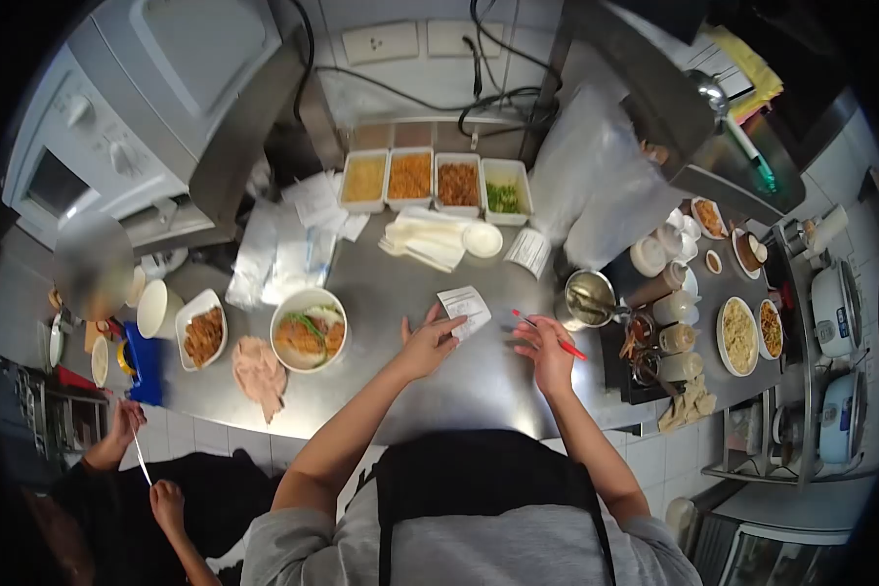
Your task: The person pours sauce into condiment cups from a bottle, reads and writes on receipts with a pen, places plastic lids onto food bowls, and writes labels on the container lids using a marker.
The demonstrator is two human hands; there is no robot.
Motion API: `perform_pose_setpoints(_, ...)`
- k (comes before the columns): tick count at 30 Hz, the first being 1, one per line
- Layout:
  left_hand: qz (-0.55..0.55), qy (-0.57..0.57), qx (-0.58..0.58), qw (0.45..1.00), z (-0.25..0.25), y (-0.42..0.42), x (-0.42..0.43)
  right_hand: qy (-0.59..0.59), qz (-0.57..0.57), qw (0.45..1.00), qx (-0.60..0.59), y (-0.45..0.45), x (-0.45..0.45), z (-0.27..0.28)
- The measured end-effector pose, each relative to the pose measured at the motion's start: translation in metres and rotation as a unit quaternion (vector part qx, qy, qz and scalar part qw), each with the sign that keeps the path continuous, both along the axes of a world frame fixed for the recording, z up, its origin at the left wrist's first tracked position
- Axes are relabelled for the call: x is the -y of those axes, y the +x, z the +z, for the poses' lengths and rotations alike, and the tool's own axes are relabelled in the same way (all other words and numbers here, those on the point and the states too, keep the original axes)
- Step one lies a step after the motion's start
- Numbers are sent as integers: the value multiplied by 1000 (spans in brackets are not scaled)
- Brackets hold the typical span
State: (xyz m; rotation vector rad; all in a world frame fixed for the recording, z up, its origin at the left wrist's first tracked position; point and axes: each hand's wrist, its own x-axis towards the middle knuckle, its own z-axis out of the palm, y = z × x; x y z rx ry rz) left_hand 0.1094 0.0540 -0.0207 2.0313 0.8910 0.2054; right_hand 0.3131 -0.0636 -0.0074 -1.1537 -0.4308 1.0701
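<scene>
My left hand (428, 344) holds a small printed paper slip (467, 311) by its lower left edge, above the middle of the steel counter (420, 400). To its right, my right hand (547, 354) has a red pen (565, 344) between its fingers, tip pointing up and left, apart from the slip. A bowl of food with greens and browned pieces (308, 332) stands left of my left hand. Beyond the slip lie pale disposable cutlery (423, 244) and a small white cup (482, 239). A metal pot (590, 297) is just beyond my right hand.
Several topping trays (410, 178) line the back. A crumpled pink cloth (260, 376) and a dish of browned food (203, 330) lie left. Bottles (676, 339) and food bowls (737, 335) crowd the right. A co-worker's hands (168, 503) hold a thin white item at lower left.
</scene>
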Motion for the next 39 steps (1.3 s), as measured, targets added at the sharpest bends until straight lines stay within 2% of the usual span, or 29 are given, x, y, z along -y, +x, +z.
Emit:
perform_pose_setpoints(2, 11, 90, -34, 995, -10, 1, 7, -7, 14, 1000, -17, -12, -1, -5)
perform_pose_setpoints(5, 34, 152, 10, 988, -12, 0, 11, -37, 42, 998, 34, -31, 1, -22)
perform_pose_setpoints(8, 74, 122, 50, 988, -7, -2, 8, -20, 66, 993, 97, -38, 1, -28)
perform_pose_setpoints(14, 148, 178, 71, 970, -8, -19, -20, -33, 105, 979, 169, -39, -18, -23)
perform_pose_setpoints(17, 199, 201, 62, 957, -13, -23, -31, -25, 113, 989, 92, -33, -26, -23)
perform_pose_setpoints(18, 208, 178, 74, 959, -14, -24, -33, 37, 123, 988, 85, -33, -29, -25)
perform_pose_setpoints(20, 221, 134, 97, 961, -14, -26, -38, -37, 203, 976, 65, -20, -27, -17)
perform_pose_setpoints(21, 210, 164, 89, 960, -15, -28, -39, -74, 241, 966, 54, -18, -27, -4)
perform_pose_setpoints(22, 200, 194, 80, 957, -17, -30, -38, -162, 276, 942, 100, -18, -25, 12)
perform_pose_setpoints(23, 188, 223, 71, 954, -17, -31, -36, -168, 270, 935, 156, -20, -24, 11)
perform_pose_setpoints(25, 219, 2, 196, 956, -17, -31, -35, -177, 257, 912, 267, -24, -22, 9)
perform_pose_setpoints(26, 229, -110, 255, 933, -15, -31, -34, -166, 263, 921, 236, -23, -22, 12)
perform_pose_setpoints(29, 198, -210, 390, 875, 6, -18, -12, -115, 266, 943, 165, -18, -19, 16)
perform_pose_setpoints(31, 186, -194, 319, 909, 4, -14, -4, -57, 250, 955, 146, -15, -16, 1)
perform_pose_setpoints(32, 180, -184, 283, 924, 3, -14, 0, -80, 250, 955, 138, -14, -13, 3)
perform_pose_setpoints(34, 177, 39, 98, 979, 8, -13, 4, -123, 253, 952, 121, -13, -11, 12)
perform_pose_setpoints(35, 170, 151, 1, 974, 11, -13, 5, -132, 253, 951, 117, -15, -10, 14)
perform_pose_setpoints(38, 285, 177, -51, 941, 25, -20, 15, -142, 270, 945, 117, -24, 1, 18)
perform_pose_setpoints(39, 272, 174, 1, 947, 25, -22, 19, -135, 285, 941, 124, -30, 5, 18)
